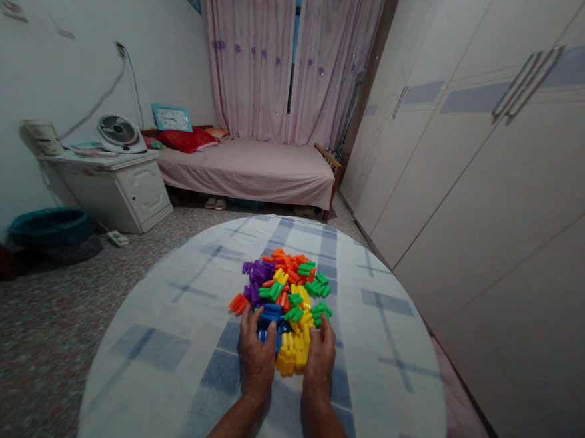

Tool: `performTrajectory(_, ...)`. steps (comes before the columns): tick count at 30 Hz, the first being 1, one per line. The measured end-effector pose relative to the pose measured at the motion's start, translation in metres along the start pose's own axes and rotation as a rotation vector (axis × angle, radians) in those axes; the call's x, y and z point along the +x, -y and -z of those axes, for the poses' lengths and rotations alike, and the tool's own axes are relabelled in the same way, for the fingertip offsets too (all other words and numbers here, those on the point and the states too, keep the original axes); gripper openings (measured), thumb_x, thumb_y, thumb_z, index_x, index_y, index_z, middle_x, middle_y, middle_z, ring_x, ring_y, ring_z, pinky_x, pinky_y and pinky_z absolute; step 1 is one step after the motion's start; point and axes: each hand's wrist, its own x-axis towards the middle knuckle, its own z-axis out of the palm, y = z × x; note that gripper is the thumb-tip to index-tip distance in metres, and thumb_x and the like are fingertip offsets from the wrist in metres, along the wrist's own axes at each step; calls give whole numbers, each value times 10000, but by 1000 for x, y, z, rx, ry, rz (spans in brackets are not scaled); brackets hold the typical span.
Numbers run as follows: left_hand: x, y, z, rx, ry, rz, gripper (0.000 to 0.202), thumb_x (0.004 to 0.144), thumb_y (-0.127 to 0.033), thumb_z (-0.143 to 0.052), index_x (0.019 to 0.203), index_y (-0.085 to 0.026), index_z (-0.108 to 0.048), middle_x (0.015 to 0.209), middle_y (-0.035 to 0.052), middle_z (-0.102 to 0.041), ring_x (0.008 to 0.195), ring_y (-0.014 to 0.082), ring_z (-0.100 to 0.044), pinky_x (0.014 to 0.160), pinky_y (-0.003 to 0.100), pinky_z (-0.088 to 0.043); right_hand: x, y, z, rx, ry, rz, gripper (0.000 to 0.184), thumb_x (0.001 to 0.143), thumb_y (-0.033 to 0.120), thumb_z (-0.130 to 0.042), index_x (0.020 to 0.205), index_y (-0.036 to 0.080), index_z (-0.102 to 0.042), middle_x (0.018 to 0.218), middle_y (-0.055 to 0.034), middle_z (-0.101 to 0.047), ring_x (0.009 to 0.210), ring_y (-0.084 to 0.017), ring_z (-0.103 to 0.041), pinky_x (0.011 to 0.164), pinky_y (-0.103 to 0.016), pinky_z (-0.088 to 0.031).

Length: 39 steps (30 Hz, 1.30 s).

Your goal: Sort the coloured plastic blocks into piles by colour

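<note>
A heap of small plastic building pieces (287,292) in orange, purple, green, yellow and blue lies in the middle of a round table (173,344) covered with a white and blue checked cloth. My left hand (257,356) rests on the near left edge of the heap, fingers stretched over blue pieces (272,311). On the near right edge sits my right hand (320,358), fingers lying against yellow pieces (294,352). Both hands lie flat, palms down, with the yellow and blue pieces between them. Neither hand grips a piece.
Beyond the table stands a bed (248,169) under pink curtains. A white cabinet (119,190) with a fan (118,132) is at the left, with a teal basin (49,225) on the floor. White wardrobe doors (499,193) line the right side.
</note>
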Motion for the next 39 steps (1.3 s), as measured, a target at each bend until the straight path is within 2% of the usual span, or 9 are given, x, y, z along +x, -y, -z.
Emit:
performTrajectory(5, 3, 0, 3, -26, -28, 0, 376, 889, -391, -467, 1208, -202, -529, 1431, 118, -391, 1352, 246, -364, 1140, 427, -288, 0, 1, -2, -69, 26, 71, 507, 787, 418, -459, 1235, 195, -537, 1309, -109, -534, 1230, -247, -481, 1041, -384, -367)
performTrajectory(8, 4, 6, 4, -58, -42, 80, 442, 876, -403, -484, 1259, -183, -479, 1392, 138, -447, 1322, 250, -410, 1119, 428, -327, -1, 0, -1, -116, 38, 134, 484, 775, 403, -476, 1208, 199, -550, 1275, -105, -546, 1215, -246, -485, 1042, -384, -361)
performTrajectory(13, 6, 13, 3, -114, -18, 183, 488, 893, -410, -452, 1318, -175, -400, 1342, 144, -512, 1260, 222, -491, 1047, 377, -421, 1, -2, 2, -40, 47, 76, 475, 772, 407, -487, 1176, 166, -555, 1236, -120, -582, 1153, -237, -540, 978, -361, -421)
performTrajectory(16, 2, 7, 1, -66, 17, 92, 422, 890, -405, -457, 1247, -180, -482, 1287, 132, -548, 1231, 229, -508, 1058, 408, -405, 3, 1, 3, 20, 81, 69, 434, 783, 411, -488, 1135, 169, -565, 1163, -108, -626, 1072, -227, -587, 927, -354, -457)
performTrajectory(19, -7, 0, 2, 57, 104, -95, 533, 834, -438, -548, 1302, -194, -474, 1381, 141, -470, 1308, 274, -425, 1096, 484, -341, 0, 6, 5, -54, 82, 132, 404, 780, 380, -506, 1128, 188, -577, 1146, -91, -624, 1075, -230, -573, 946, -368, -439)
performTrajectory(24, -17, 2, 24, 322, 410, -356, 894, 600, -418, -753, 1407, -253, -405, 1549, 132, -241, 1400, 377, -253, 1083, 569, -312, -7, 11, 11, -196, 90, 186, 440, 783, 363, -502, 1193, 210, -548, 1226, -93, -563, 1166, -244, -505, 1025, -398, -373)
performTrajectory(27, -16, 7, 37, 420, 532, -443, 944, 541, -353, -776, 1409, -293, -411, 1562, 123, -210, 1397, 411, -242, 1048, 582, -344, -11, 9, 14, -235, 125, 175, 480, 778, 370, -494, 1226, 202, -531, 1248, -107, -544, 1191, -259, -486, 1044, -417, -358)
performTrajectory(33, -6, 7, 30, 429, 437, -474, 666, 676, -343, -693, 1312, -236, -529, 1509, 148, -328, 1347, 364, -358, 1011, 534, -410, -12, 6, 14, -174, 136, 125, 500, 736, 389, -514, 1193, 192, -564, 1237, -108, -562, 1171, -268, -510, 1043, -425, -367)
performTrajectory(39, 3, 1, 16, 321, 364, -486, 525, 659, -255, -692, 1170, -167, -609, 1463, 159, -377, 1328, 329, -379, 1081, 497, -371, 9, 5, 9, -34, 124, 16, 485, 732, 399, -509, 1161, 183, -579, 1184, -105, -613, 1066, -247, -587, 885, -369, -486)
